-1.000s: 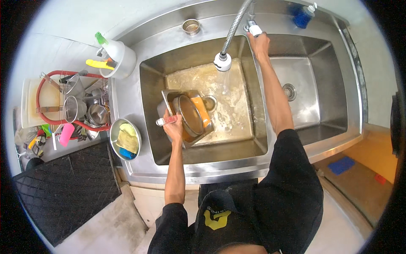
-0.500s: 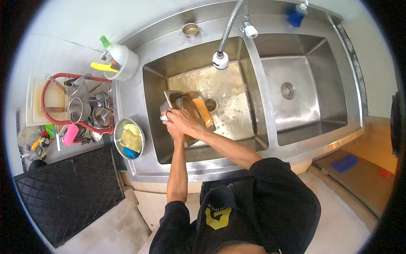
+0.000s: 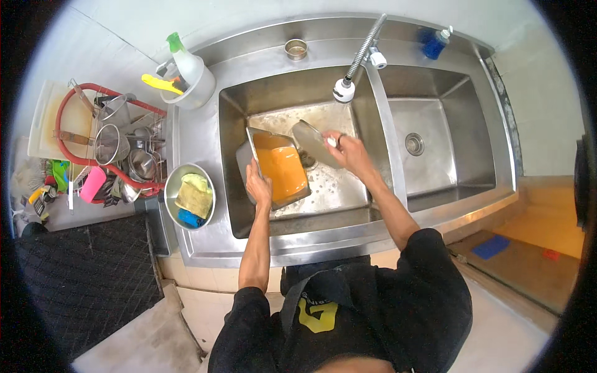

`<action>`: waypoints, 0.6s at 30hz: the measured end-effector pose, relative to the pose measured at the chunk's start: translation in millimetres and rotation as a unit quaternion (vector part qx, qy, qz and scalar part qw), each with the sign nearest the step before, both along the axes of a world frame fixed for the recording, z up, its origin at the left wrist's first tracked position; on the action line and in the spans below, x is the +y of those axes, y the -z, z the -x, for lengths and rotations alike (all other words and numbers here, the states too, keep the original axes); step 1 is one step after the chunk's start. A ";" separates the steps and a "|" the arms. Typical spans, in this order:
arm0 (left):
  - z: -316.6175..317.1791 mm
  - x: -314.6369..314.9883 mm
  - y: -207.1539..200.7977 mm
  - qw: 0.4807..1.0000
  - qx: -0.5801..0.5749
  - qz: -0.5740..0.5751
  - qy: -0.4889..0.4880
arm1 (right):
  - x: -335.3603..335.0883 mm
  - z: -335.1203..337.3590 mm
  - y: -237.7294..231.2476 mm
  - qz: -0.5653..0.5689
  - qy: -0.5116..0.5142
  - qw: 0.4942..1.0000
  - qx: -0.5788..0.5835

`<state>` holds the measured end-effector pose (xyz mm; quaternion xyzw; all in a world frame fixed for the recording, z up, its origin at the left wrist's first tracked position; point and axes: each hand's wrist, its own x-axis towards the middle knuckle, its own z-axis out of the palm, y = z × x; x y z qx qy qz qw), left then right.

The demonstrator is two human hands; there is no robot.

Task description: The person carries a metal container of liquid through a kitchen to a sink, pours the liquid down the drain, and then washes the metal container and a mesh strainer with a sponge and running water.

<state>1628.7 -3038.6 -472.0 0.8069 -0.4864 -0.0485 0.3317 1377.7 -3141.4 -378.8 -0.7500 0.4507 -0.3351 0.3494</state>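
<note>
My left hand (image 3: 259, 184) grips the near left wall of a deep rectangular metal food pan (image 3: 244, 163), tilted in the left sink basin. Orange sauce or liquid (image 3: 283, 171) covers the inside of the pan. To its right, my right hand (image 3: 349, 153) is closed around a thin, rounded grey-brown piece (image 3: 316, 142) with a small white part at the fingers; its exact kind is unclear. That piece is held over the basin's drain area, apart from the pan.
A spray faucet (image 3: 344, 91) hangs over the left basin (image 3: 348, 202). Left of it stand a metal bowl (image 3: 212, 205) with sponges and a white bucket (image 3: 200, 93) with a spray bottle. Farther left is a utensil rack (image 3: 62, 133). A blue soap bottle (image 3: 435, 45) stands at the back right.
My hands, together at the pan before, are now apart. The right hand has moved right with the rounded piece, and the pan's orange inside has come into view.
</note>
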 end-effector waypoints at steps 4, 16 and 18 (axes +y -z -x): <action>4.6 -18.0 7.2 1.000 -0.005 -0.008 0.002 | 42.7 24.2 99.5 0.114 -0.158 0.961 0.195; 19.0 -50.6 -3.4 0.999 0.019 0.001 0.035 | 68.8 102.4 281.3 -0.103 -0.132 0.832 0.529; -4.2 -30.3 0.9 1.000 -0.011 -0.019 0.014 | 31.4 51.2 232.7 -0.125 -0.014 0.894 0.430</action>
